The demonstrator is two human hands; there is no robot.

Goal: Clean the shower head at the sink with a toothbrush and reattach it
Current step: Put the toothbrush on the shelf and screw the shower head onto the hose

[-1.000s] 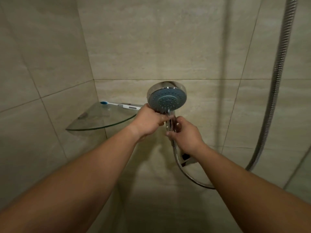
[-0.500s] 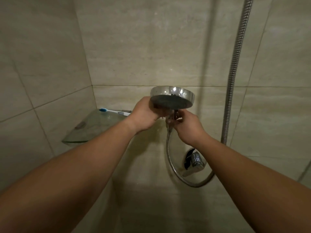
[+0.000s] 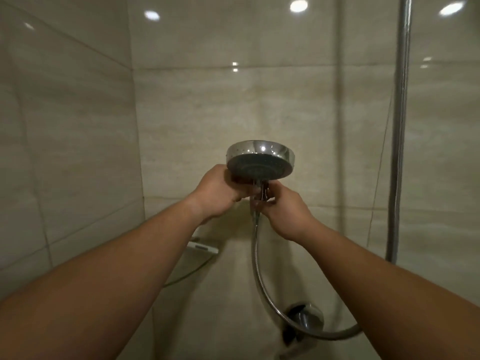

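A round chrome shower head (image 3: 260, 159) with a dark spray face is held up in front of the tiled wall, its face tilted down toward me. My left hand (image 3: 219, 193) grips it just under the head on the left side. My right hand (image 3: 281, 207) is closed on the hose connector (image 3: 264, 194) below the head. The metal hose (image 3: 257, 258) hangs from there, loops down and right, and rises along the right wall. A white toothbrush (image 3: 204, 247) lies on the glass corner shelf, mostly hidden by my left forearm.
The glass corner shelf (image 3: 187, 275) juts from the left corner under my left arm. A chrome mixer valve (image 3: 305, 318) sits on the wall low in the middle. The upright stretch of hose (image 3: 400, 126) runs up the right side. Tiled walls close in left and ahead.
Both hands have lifted the shower head higher, and its face has tipped from facing me to facing down. The view has tilted up, so the shelf and the valve sit lower.
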